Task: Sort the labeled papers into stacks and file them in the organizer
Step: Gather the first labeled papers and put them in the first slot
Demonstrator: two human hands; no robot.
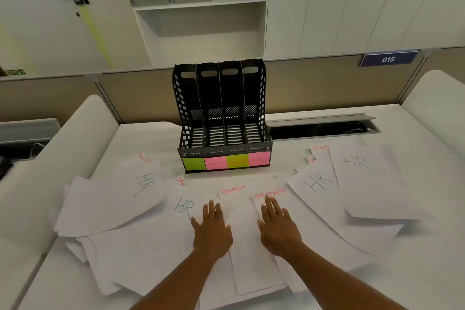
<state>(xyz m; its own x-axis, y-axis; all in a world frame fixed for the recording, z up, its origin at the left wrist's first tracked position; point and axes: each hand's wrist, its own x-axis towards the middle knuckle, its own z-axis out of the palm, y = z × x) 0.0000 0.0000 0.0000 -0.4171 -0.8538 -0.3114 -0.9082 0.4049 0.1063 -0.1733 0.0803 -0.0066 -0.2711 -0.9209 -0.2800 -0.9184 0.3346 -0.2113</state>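
White desk (392, 128) against cubicle partition, cabinets behind. Black four-slot organizer (224, 118) upright at far centre; green and pink sticky labels on front, slots empty. Loose papers (130, 254) spread overlapping across near desk, marked HR, FINANCE, SPORTS. Left hand (211, 229) flat on paper near HR sheet (185, 205), fingers straight, grasping nothing. Right hand (278, 228) flat, fingers extended, fingertips touching SPORTS sheet (270, 194). FINANCE sheet (232, 190) between hands, far side. Sign "015" (388, 59) on far right partition.
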